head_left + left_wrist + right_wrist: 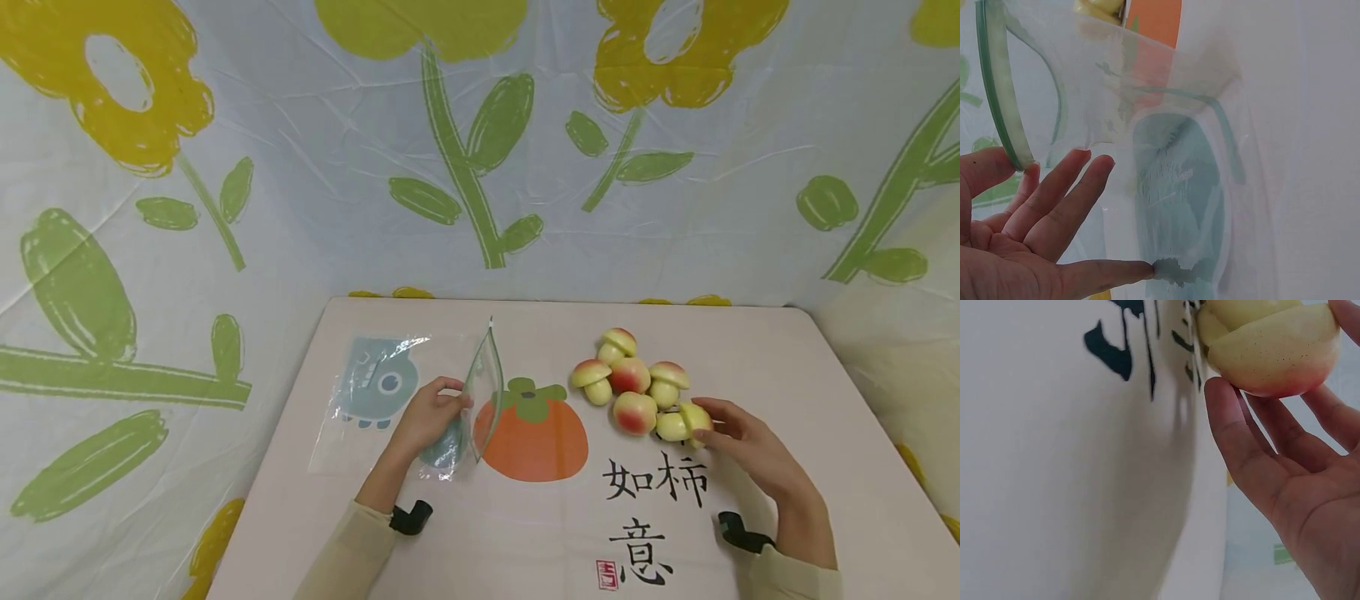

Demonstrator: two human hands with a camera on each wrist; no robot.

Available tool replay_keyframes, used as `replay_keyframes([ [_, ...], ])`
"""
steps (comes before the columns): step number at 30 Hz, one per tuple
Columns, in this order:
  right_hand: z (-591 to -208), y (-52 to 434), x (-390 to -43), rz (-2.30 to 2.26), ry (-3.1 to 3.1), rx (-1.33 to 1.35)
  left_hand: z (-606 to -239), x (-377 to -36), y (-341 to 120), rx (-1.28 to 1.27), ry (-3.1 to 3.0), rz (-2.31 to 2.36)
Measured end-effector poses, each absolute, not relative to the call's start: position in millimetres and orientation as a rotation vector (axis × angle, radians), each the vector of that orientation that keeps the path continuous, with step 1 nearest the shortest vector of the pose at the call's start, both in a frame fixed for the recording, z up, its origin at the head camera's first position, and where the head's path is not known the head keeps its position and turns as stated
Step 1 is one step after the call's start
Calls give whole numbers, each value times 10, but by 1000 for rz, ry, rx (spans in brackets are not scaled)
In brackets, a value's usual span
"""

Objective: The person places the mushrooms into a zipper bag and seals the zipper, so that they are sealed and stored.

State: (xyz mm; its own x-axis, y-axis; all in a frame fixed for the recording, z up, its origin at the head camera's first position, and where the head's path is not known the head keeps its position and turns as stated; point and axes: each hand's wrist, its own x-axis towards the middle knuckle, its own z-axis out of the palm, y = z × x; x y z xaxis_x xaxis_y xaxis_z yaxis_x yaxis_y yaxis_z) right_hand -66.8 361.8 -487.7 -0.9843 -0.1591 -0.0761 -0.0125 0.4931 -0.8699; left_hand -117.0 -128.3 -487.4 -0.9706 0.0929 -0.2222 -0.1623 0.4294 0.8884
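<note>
My left hand point(429, 415) pinches the green-zipped rim of a clear zip bag point(483, 408), whose mouth gapes toward the right. In the left wrist view, the green zip strip point(997, 94) runs down to the pinching fingertips, while other fingers lie along the clear plastic. My right hand point(750, 442) holds a toy mushroom point(697, 423) by its cap, thumb and fingers spread around it. The pale yellow cap with a red blush point(1279, 356) shows in the right wrist view. The mushroom lies on its side at the near right of a cluster.
Several more toy mushrooms point(592, 379) stand grouped on the pale tabletop point(525, 533), two showing mostly rounded red-and-yellow tops point(634, 414). The table cover has a printed persimmon point(532, 442), black characters and a blue cartoon figure under the bag. A flower-patterned curtain point(525, 208) hangs behind.
</note>
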Motion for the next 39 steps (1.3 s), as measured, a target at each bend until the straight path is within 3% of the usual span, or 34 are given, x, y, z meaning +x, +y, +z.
replay_keyframes([
  [24,-4605,3354,-644,-1640,2554,-385,-4878,-1176,-1301,-51,2435,1579],
  [39,-4395,2569,-1082,-1848,2326,-648,-4872,-1177,-1292,-60,2435,1577],
])
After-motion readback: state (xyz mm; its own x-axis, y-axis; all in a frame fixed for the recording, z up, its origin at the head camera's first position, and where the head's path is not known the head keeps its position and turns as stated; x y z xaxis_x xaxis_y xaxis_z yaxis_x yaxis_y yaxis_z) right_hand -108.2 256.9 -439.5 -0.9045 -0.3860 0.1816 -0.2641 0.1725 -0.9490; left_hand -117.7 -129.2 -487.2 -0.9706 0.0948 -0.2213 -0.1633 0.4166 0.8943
